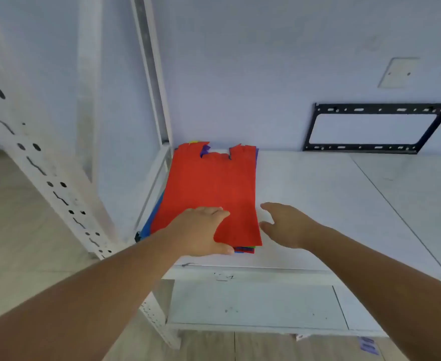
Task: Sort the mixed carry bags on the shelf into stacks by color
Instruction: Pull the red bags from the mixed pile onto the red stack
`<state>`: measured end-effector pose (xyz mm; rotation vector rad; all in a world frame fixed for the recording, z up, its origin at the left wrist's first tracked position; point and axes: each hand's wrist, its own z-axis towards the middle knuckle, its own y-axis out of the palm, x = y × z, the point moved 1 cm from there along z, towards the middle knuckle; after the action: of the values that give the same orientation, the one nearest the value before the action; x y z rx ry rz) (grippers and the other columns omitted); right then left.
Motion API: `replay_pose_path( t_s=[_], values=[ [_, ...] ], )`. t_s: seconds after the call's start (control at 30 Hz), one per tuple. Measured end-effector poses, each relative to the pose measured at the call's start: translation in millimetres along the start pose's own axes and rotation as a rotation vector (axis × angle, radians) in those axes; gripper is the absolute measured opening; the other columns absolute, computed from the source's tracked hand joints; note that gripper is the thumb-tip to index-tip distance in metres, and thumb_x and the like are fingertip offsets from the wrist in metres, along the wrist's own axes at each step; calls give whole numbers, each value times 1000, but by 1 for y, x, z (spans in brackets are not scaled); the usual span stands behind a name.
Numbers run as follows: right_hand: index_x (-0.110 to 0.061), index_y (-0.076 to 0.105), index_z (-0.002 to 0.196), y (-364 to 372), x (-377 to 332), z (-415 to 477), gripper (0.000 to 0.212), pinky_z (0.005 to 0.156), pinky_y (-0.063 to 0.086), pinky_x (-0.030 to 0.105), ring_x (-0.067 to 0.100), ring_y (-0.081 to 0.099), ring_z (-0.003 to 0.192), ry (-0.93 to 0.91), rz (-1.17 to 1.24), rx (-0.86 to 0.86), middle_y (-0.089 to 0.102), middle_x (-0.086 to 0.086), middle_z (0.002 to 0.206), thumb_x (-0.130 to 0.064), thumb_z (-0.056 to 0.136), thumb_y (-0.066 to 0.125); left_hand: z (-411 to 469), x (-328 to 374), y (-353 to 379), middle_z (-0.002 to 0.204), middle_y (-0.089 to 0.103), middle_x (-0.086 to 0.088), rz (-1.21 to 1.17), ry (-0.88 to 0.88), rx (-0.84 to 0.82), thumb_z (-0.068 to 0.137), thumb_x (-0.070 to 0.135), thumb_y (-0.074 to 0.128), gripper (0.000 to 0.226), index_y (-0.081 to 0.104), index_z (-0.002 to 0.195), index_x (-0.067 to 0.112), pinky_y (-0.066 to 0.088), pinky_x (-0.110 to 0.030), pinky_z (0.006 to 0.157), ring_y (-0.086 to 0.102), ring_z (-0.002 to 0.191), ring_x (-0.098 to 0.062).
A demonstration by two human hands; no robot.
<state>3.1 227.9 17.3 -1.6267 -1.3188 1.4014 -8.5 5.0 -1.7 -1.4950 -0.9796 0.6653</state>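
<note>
A pile of flat carry bags lies at the left end of the white shelf (318, 194). A red bag (209, 188) is on top, handles toward the wall. Blue (153, 217), purple (205, 149), green and yellow edges peek out from under it. My left hand (201, 230) rests on the near left corner of the red bag, fingers on top and thumb along the pile's front edge. My right hand (284, 222) hovers open just beyond the pile's right edge, fingers spread, holding nothing.
White perforated uprights (44, 162) stand to the left of the pile. A black metal wall bracket (375, 128) leans against the wall at the back right. A lower shelf (253, 303) shows below the front edge. Bare shelf surface stretches to the right of the pile.
</note>
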Motion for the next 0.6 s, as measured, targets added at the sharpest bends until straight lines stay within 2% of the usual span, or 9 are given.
replay_pose_path(
  t_s=[0.03,0.07,0.1,0.13,0.17,0.23,0.37,0.5,0.6],
  values=[
    [-11,44,141,8,0,5,47,108,38,37,26,46,133,27,30,-8,49,7,146,-32,99,43,1,0,5,162,26,4,42,27,4,77,76,57,94,25,153,29,30,-44,116,31,145,-20],
    [-8,56,123,15,0,8,35,97,45,38,29,57,118,52,83,4,60,10,128,-27,98,42,4,0,11,160,29,4,80,45,28,78,73,59,91,29,151,29,32,-42,113,34,142,-21],
    [-5,61,103,20,0,8,27,84,49,40,31,62,100,75,150,16,65,13,109,-22,95,41,4,-1,18,158,32,5,94,52,49,79,69,60,86,32,149,29,35,-41,110,38,139,-21],
    [0,59,91,25,1,8,25,74,50,42,32,61,85,117,219,22,65,18,98,-17,91,41,6,-2,24,155,36,5,92,58,66,80,66,61,80,35,147,29,37,-40,107,42,136,-21],
    [5,60,91,31,2,10,27,68,51,43,32,61,78,155,317,9,66,22,96,-13,88,40,7,-2,29,152,40,6,79,61,86,82,62,61,74,38,145,29,41,-40,104,45,132,-21],
    [10,62,100,35,5,10,30,65,52,41,31,63,77,194,535,26,68,26,101,-8,91,40,8,-4,32,140,50,8,29,64,139,86,57,59,59,47,137,31,48,-38,96,52,121,-18],
    [0,64,102,30,10,13,21,65,55,34,23,69,74,307,915,52,75,15,92,-10,96,46,8,-8,23,107,66,10,-92,23,212,95,46,51,25,63,114,34,53,-38,79,63,97,-16],
    [-3,64,98,28,11,17,16,77,57,40,22,67,67,351,1089,42,73,10,79,-10,95,50,7,-11,14,82,68,5,-137,-39,251,98,39,49,18,63,102,29,50,-37,64,63,75,-23],
    [-5,66,97,29,9,15,16,75,56,38,21,66,68,322,1097,-9,71,9,79,-13,95,52,6,-9,14,84,69,3,-171,-70,251,100,36,48,17,61,107,27,47,-35,63,65,77,-23]
  ],
)
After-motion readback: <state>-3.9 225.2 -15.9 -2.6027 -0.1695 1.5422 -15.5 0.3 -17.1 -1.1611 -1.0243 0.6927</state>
